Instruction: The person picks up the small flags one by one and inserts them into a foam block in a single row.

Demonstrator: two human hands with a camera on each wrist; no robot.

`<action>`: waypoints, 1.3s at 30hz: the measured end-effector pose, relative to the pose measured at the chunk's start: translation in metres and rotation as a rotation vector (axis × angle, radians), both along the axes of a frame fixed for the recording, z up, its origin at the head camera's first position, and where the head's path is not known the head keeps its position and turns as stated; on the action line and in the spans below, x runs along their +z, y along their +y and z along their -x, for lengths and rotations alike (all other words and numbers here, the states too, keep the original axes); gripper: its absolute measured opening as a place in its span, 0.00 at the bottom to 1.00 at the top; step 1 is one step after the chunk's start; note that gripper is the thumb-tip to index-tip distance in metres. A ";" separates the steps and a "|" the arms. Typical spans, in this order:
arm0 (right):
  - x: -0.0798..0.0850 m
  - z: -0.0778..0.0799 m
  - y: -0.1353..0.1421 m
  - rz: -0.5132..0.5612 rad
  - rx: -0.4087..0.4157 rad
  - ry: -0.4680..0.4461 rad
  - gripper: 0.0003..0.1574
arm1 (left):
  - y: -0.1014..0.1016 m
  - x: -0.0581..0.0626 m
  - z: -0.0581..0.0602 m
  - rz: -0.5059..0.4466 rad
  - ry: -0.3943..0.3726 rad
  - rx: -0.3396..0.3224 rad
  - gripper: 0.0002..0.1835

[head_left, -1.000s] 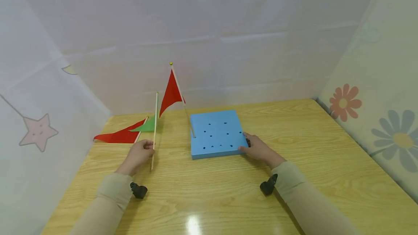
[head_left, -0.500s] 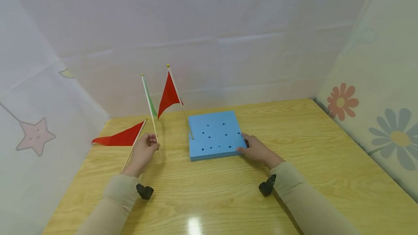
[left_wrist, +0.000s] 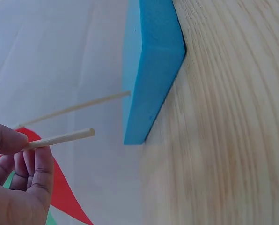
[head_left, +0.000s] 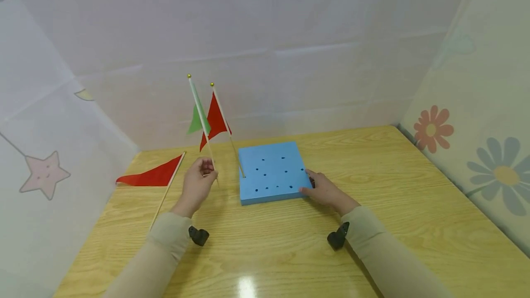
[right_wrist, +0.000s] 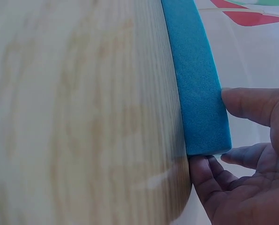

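Note:
Between thumb and fingers, my left hand [head_left: 198, 185] pinches the thin wooden stick of a green pennant flag [head_left: 200, 121], gold-tipped and leaning left. In the left wrist view the stick's bare lower end [left_wrist: 83, 134] hangs in the air, apart from the blue foam block [left_wrist: 156, 70]. This flat block [head_left: 273, 164] lies on the table and has several small holes in its top. A red pennant flag [head_left: 217, 116] stands tilted in a hole near its left edge. My right hand [head_left: 329, 192] grips the block's right front corner, thumb on top and fingers against the side.
Another red pennant flag [head_left: 151, 174] lies on the wooden table [head_left: 265, 243] at the left, its stick running toward my left sleeve. Pale cloth walls [head_left: 314, 82] with printed flowers and a star enclose the table at the back and sides.
My left hand has lifted the green flag from beside the lying red one and carried it right and up toward the block. The right hand has stayed at the block's corner.

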State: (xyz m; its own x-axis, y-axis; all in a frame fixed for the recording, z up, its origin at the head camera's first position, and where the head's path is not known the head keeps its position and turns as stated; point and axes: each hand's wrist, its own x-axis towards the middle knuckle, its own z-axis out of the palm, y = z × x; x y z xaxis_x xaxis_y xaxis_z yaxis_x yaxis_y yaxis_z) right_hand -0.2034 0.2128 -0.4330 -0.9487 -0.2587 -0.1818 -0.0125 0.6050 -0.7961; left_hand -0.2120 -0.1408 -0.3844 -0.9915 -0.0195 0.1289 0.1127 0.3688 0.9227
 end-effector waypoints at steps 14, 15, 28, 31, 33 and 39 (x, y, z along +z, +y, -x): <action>0.004 -0.002 -0.002 -0.009 -0.021 0.009 0.48 | 0.036 0.004 0.003 0.016 0.088 -0.071 0.08; 0.004 -0.002 -0.002 -0.015 -0.017 0.017 0.47 | 0.038 0.004 0.004 0.015 0.090 -0.073 0.08; 0.000 -0.004 -0.002 -0.025 -0.014 0.049 0.47 | 0.063 -0.008 0.011 0.033 0.130 -0.101 0.07; -0.003 -0.004 -0.002 -0.026 -0.018 0.045 0.47 | 0.067 -0.008 0.014 0.048 0.137 -0.101 0.07; -0.004 -0.003 -0.002 -0.024 -0.017 0.044 0.46 | 0.070 -0.008 0.016 0.058 0.144 -0.108 0.07; -0.003 -0.002 -0.002 -0.027 -0.010 0.051 0.46 | 0.080 -0.009 0.025 0.073 0.131 -0.103 0.06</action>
State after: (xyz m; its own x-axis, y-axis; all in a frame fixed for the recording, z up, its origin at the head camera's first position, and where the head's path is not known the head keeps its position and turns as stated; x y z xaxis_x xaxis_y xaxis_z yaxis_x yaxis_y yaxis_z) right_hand -0.2013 0.2108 -0.4359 -0.9595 -0.2448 -0.1396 -0.0467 0.6267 -0.7778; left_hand -0.2368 -0.0609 -0.3933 -0.9623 0.0949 0.2549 0.2710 0.4142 0.8689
